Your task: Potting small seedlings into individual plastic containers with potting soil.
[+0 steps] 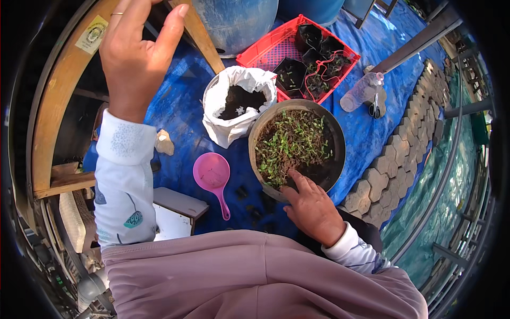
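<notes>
My right hand [314, 207] reaches into a round, worn basin [340, 159] of soil and small green seedlings [293, 139]. Its fingertips touch the near edge of the seedling clump; whether they pinch a stem is hidden. Bare dark soil shows at the basin's lower right. Raised at the upper left, my left hand [137, 60] has its thumb spread from the fingers, and nothing shows in it. The picture's top edge cuts off some of its fingertips. Beside the basin stands a white sack [221, 129] with a rolled-down mouth, holding dark soil.
A pink dipper [212, 169] lies on the blue tarpaulin [175, 99]. Behind the basin, a red plastic crate [255, 60] holds black seedling bags [291, 75]. A clear plastic bottle [358, 93] and scissors [374, 109] lie right. Wooden frame [51, 111] and blue barrels [239, 24] border the area.
</notes>
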Motion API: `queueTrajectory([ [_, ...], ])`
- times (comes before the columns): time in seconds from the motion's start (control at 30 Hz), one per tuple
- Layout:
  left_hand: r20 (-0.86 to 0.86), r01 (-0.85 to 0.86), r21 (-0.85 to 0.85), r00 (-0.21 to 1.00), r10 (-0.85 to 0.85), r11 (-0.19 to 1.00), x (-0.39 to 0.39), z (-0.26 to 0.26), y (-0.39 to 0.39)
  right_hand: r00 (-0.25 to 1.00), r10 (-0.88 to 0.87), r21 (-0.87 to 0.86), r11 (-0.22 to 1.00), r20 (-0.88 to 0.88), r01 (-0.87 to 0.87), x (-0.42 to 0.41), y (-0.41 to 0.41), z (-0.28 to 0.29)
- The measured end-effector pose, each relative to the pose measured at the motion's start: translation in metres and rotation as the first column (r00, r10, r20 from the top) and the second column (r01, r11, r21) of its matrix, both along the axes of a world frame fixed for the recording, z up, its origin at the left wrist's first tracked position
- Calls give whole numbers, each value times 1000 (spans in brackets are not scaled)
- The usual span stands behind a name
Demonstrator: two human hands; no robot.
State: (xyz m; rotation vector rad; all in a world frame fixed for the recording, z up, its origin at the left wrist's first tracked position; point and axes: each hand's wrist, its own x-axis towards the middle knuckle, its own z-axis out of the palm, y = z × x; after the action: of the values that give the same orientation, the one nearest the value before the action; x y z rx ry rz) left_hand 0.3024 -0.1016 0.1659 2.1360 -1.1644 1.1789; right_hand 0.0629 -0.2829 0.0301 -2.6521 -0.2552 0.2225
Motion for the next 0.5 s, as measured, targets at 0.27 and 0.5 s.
queueTrajectory([
  [0.27, -685, -97, 83, 717, 128, 992, -82, -57, 14, 964, -147, 32, 987, -219, 158, -6, 3, -41],
  [0.5, -994, -265, 88, 45, 104, 960, -234, -35, 8, 916, -310, 165, 919, -256, 358, -32, 5, -59],
])
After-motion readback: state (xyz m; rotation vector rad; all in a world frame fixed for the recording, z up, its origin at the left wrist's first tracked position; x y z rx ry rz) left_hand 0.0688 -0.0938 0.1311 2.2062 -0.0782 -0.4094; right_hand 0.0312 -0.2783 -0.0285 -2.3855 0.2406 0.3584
